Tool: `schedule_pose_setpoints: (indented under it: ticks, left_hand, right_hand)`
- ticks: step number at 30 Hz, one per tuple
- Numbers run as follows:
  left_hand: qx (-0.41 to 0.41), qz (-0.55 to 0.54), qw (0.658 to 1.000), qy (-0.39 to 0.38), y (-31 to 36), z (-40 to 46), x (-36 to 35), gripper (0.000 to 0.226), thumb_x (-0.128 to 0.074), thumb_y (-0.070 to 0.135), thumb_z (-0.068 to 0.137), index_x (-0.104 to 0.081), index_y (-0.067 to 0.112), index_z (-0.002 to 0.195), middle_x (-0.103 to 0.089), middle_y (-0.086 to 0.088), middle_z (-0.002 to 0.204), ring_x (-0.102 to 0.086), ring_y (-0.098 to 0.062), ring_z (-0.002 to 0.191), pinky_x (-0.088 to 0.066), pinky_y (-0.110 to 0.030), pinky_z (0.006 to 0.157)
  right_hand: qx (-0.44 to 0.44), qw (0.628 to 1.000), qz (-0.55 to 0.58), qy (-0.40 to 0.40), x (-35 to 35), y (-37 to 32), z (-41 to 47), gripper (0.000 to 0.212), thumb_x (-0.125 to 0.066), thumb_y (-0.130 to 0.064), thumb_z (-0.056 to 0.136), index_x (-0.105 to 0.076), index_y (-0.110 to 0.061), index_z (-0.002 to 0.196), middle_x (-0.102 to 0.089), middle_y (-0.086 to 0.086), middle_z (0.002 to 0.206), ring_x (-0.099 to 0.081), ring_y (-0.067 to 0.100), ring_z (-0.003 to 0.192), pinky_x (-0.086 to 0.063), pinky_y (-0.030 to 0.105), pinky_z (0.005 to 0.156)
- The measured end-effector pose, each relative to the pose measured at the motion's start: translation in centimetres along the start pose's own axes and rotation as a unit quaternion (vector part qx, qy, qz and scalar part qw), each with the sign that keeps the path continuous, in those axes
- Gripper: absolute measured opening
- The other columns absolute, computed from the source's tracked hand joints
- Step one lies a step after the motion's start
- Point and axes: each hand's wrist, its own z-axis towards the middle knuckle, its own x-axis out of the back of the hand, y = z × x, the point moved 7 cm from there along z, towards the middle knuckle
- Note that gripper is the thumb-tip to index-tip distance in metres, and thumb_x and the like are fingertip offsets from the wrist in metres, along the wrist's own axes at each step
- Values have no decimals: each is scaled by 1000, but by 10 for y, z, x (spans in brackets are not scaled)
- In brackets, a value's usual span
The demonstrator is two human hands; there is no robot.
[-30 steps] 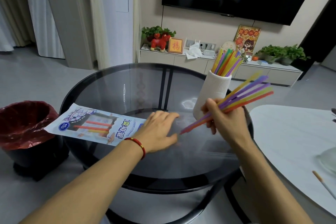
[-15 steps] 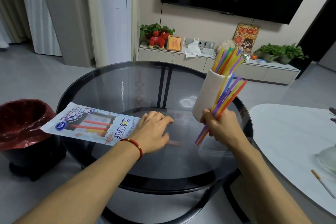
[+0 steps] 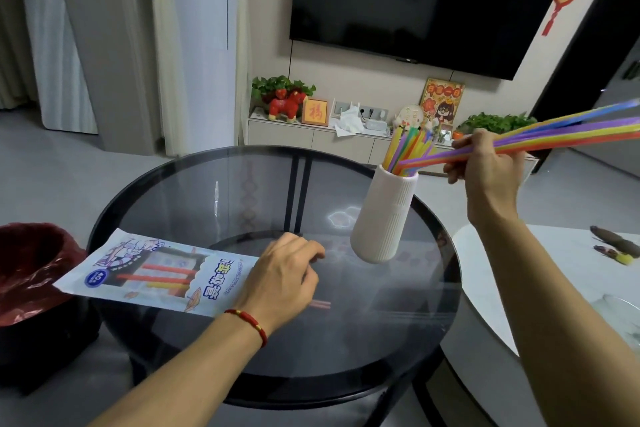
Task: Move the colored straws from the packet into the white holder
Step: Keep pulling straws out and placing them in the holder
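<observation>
Living-room clutter frames the scene: a dark television (image 3: pixel 433 0) on the wall, a low cabinet (image 3: pixel 311 137) beneath it, and in front a round smoked-glass table (image 3: pixel 214 204) with a black rim. A bin lined in red (image 3: pixel 31 270) stands at the table's left edge, its inside not readable from here.

On the glass the straw packet (image 3: pixel 156 274) lies flat, with a few red and yellow straws still showing through its window. The white holder (image 3: pixel 388 215) stands near the far right rim of the table, already holding an upright cluster of mixed-colour straws.

The right hand (image 3: pixel 485 166) is raised beside the holder, fingers curled tight round a bundle of straws (image 3: pixel 554 135) held nearly level; its near tips are at the holder's mouth, and the long ends fan out to the right past the frame edge. The left hand (image 3: pixel 280 277) rests on the packet's open end, fingers loosely bent; whether it pinches anything I cannot tell. One reddish straw (image 3: pixel 320 304) pokes out just beside it on the glass.

The risk, as I judge it, lies in that shallow angle: pushing the bundle in sideways could catch the standing straws, spill some over the rim, or tip the tall, narrow holder, which sits close to the table edge with nothing steadying it.
</observation>
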Motion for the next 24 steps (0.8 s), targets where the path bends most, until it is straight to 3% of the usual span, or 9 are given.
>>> schedule_pose_setpoints:
  ticks: [5, 7, 10, 14, 17, 21, 24]
  left_hand:
    - [-4, -5, 999, -53, 4, -3, -6, 40, -53, -4, 73, -66, 15, 106, -64, 2, 97, -53, -18, 101, -44, -36, 92]
    - [-1, -5, 998, -63, 4, -5, -7, 42, -53, -3, 75, -65, 17, 110, -62, 4, 99, -51, -15, 102, -43, -33, 95]
    - [5, -6, 997, -75, 4, -6, -8, 46, -52, -3, 77, -62, 22, 115, -59, 6, 102, -49, -11, 103, -42, -29, 96]
    - [2, -11, 996, -87, 5, -8, -9, 50, -53, -4, 78, -60, 26, 117, -56, 10, 103, -48, -8, 103, -43, -26, 95]
    - [5, -13, 995, -95, 3, -10, -10, 50, -55, -3, 79, -59, 28, 118, -55, 10, 104, -49, -8, 103, -44, -28, 95]
    - [8, -17, 993, -120, -2, -11, -11, 54, -54, -3, 78, -58, 27, 123, -57, 10, 106, -47, -8, 106, -43, -30, 99]
    - [7, -10, 990, -141, -6, -14, -13, 53, -55, -1, 81, -56, 28, 125, -59, 10, 106, -46, -8, 110, -42, -31, 99]
  right_hand:
    - [63, 985, -154, -38, -26, -16, 11, 38, -49, -18, 104, -63, -15, 69, -66, 9, 57, -66, 19, 43, -56, 34, 42]
    - [57, 973, -214, -68, -40, -15, 15, 35, -48, -18, 102, -67, -4, 76, -70, 17, 63, -74, 27, 55, -64, 43, 54]
    - [39, 952, -283, -109, -58, -14, 18, 38, -47, -17, 100, -68, 12, 90, -73, 30, 80, -75, 44, 74, -64, 55, 73]
    - [33, 928, -349, -125, -68, -16, 20, 32, -52, -17, 91, -68, 11, 93, -73, 29, 86, -69, 36, 70, -65, 47, 71]
    - [25, 927, -354, -121, -70, -18, 21, 37, -62, -30, 89, -71, 3, 103, -76, 21, 96, -73, 38, 88, -64, 51, 82]
    - [6, 953, -288, -91, -64, -23, 29, 47, -71, -43, 88, -69, -1, 109, -75, 20, 104, -71, 30, 86, -63, 49, 83]
    - [56, 940, -328, -70, -60, -31, 34, 59, -76, -45, 87, -58, -6, 128, -66, 17, 123, -65, 33, 109, -56, 48, 94]
